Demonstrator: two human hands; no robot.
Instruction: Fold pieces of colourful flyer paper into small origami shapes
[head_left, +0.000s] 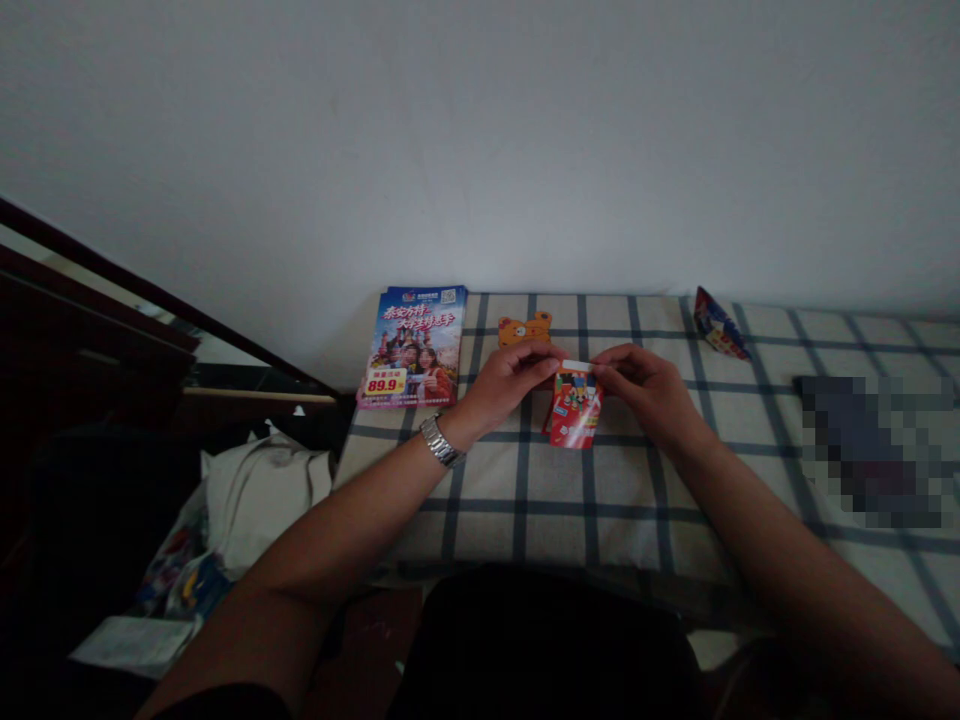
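Note:
A small red printed paper [574, 412] is held upright over the checked tablecloth [615, 500]. My left hand [510, 385] pinches its top left corner; a metal watch [440, 441] is on that wrist. My right hand [646, 388] pinches the top right corner, where a white strip shows along the upper edge. Both hands are closed on the paper. An orange bear-shaped card [525, 328] lies just behind my left hand.
A colourful flyer [415, 346] marked 89.9 lies at the table's far left corner. A folded paper shape [718, 324] sits at the back right by the wall. A blurred dark patch [874, 450] covers the right side. Bags and cloth [255, 490] lie left of the table.

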